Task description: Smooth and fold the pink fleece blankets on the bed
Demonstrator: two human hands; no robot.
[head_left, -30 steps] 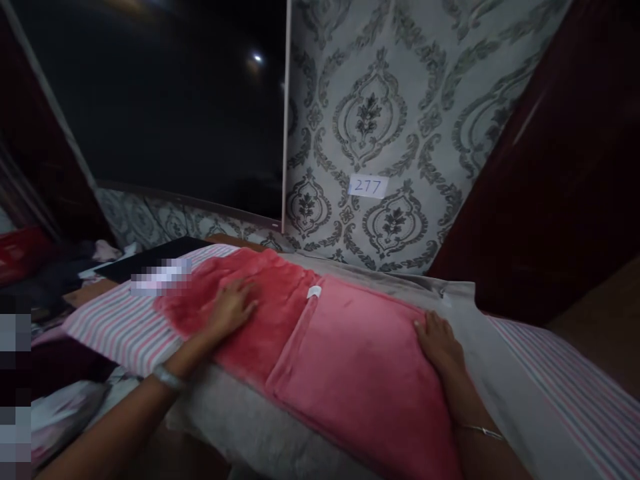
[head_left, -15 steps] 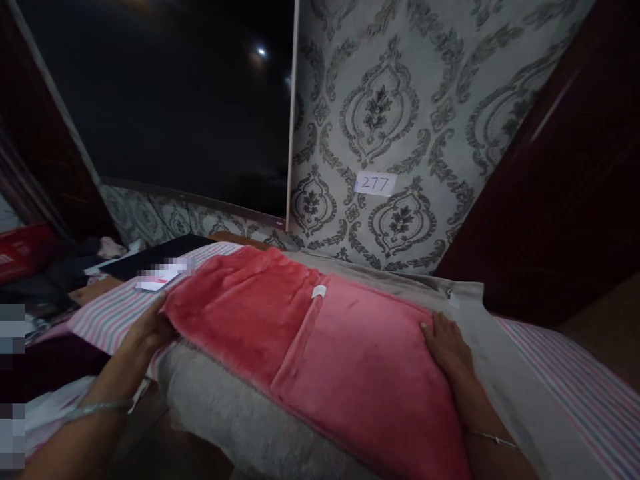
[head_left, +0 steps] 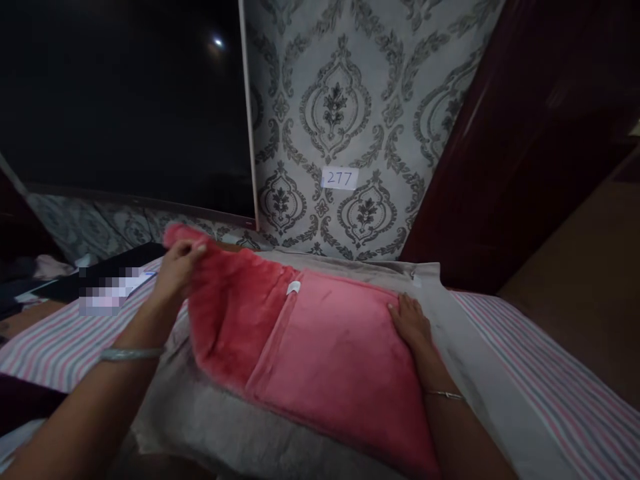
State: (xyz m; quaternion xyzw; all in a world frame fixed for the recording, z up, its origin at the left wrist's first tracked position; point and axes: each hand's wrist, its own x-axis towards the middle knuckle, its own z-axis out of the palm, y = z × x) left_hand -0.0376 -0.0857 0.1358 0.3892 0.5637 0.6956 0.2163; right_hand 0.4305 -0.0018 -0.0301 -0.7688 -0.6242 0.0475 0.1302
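Note:
A red-pink plush cloth [head_left: 340, 353] lies over a grey cloth, its right part flat and smooth. The left part is fuzzier and deeper red, with a white tag [head_left: 294, 287] at the seam between the two. My left hand [head_left: 176, 270] pinches the far left corner of the plush cloth and holds it up off the surface. On the right edge rests my right hand [head_left: 413, 321], fingers stretched out and lying flat on the plush. Each wrist wears a bracelet.
Beneath is a grey cloth [head_left: 240, 433] over a striped cover [head_left: 540, 353]. A dark television screen [head_left: 135, 113] stands behind on the left. Patterned wallpaper bears a paper marked 277 [head_left: 340, 178]. A dark flat panel [head_left: 115, 267] and blurred-out item lie at left.
My left hand has risen and moved inward, lifting the left end of the plush cloth off the striped cover. My right hand stays on the right edge. The view has turned right.

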